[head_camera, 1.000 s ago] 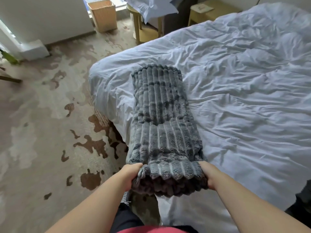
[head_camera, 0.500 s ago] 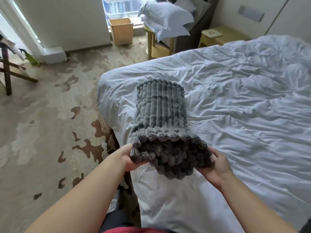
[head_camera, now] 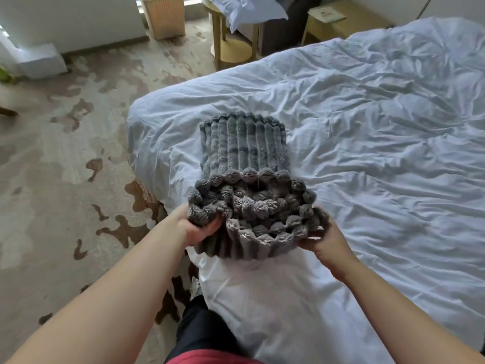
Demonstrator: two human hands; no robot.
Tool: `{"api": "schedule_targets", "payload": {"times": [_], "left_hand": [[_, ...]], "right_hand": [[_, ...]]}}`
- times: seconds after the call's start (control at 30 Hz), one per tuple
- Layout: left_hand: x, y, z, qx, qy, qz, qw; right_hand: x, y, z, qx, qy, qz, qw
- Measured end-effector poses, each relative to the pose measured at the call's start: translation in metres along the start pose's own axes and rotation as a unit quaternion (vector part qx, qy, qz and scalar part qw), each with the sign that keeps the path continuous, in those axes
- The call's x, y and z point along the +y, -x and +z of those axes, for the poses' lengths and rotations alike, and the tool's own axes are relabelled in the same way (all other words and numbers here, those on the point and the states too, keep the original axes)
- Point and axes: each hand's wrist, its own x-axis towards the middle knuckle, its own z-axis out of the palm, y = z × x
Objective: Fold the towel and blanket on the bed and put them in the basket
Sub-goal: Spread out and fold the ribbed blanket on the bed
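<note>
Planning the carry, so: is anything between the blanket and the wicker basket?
Nothing visible does. The left hand and right hand hold the blanket at the bed corner; only carpet lies on the way to the basket. The stool stands right of that path.

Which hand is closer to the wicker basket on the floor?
Left. The left hand grips the blanket on the side toward the basket; the right hand holds its opposite side, farther over the bed.

Grey ribbed blanket (head_camera: pixel 245 148), white bed (head_camera: pixel 380 132), tan basket (head_camera: pixel 164 15), beige brown-blotched carpet (head_camera: pixel 65 158)
</note>
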Motion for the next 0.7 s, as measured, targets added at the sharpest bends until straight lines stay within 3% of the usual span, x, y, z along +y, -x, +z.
{"api": "schedule_targets", "payload": {"times": [0.1,0.2,0.27,0.33,0.4,0.5,0.6,0.7], "left_hand": [[0.031,-0.018,0.016,-0.011,0.035,0.014,0.999],[0.060,-0.038,0.022,-0.017,0.050,0.094,0.994],[0.072,-0.051,0.020,0.030,-0.071,0.167,0.983],[0.079,-0.063,0.016,0.075,-0.249,0.242,0.935],[0.088,-0.078,0.005,0.023,-0.341,0.264,0.902],[0.098,-0.093,-0.012,-0.045,-0.434,0.264,0.860],[0.095,-0.106,-0.011,-0.007,-0.504,0.328,0.799],[0.086,-0.112,-0.001,0.002,-0.494,0.383,0.781]], "right_hand": [[-0.013,-0.041,0.014,0.046,0.027,-0.014,0.998],[-0.016,-0.087,0.023,0.059,-0.012,0.021,0.998],[-0.017,-0.117,0.028,0.050,-0.020,0.059,0.997],[-0.016,-0.148,0.034,0.062,-0.015,0.087,0.994],[-0.013,-0.174,0.038,0.082,0.008,0.102,0.991],[-0.002,-0.201,0.037,0.100,0.015,0.155,0.983],[0.010,-0.211,0.034,0.066,0.022,0.223,0.972],[0.015,-0.207,0.029,0.042,-0.017,0.229,0.972]]}}
